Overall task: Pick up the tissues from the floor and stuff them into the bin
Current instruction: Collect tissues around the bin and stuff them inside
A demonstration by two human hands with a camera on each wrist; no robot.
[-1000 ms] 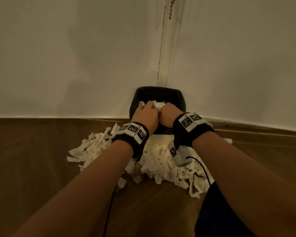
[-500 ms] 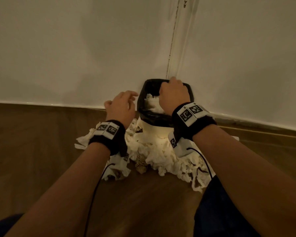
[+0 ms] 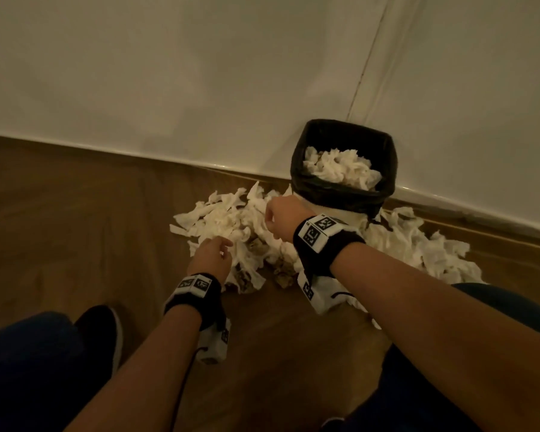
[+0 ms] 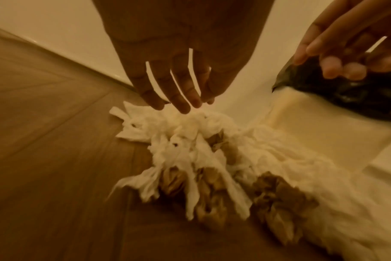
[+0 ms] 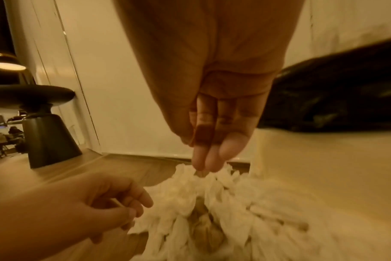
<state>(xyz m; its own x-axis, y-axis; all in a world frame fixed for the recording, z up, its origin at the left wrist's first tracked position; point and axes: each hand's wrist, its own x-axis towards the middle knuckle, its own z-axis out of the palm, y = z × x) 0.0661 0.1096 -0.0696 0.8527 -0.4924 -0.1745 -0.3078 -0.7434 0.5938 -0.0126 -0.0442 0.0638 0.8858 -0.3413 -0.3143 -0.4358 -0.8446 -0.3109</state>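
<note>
The white bin (image 3: 334, 210) with a black liner (image 3: 343, 194) stands against the wall, with crumpled tissues (image 3: 340, 166) inside it. A pile of white and brownish tissues (image 3: 228, 219) lies on the floor in front of it, and more tissues (image 3: 418, 244) spread to its right. My left hand (image 3: 223, 247) hovers at the pile's near left edge; the left wrist view shows that left hand (image 4: 183, 104) spread straight, tips just at the tissues (image 4: 190, 141). My right hand (image 3: 270, 219) hangs over the pile beside the bin. In the right wrist view my right hand (image 5: 207, 164) points down and touches the tissues (image 5: 212, 194), holding nothing.
The wall and skirting (image 3: 169, 157) run behind the bin. My black shoe (image 3: 103, 332) and knees are at the near edge of the wooden floor (image 3: 75, 229). A black cone-footed stool (image 5: 47, 137) stands further left by the wall.
Both hands have left the bin and come down to the pile on the floor, the left first. The tissues they pressed stay in the bin. My view has swung left.
</note>
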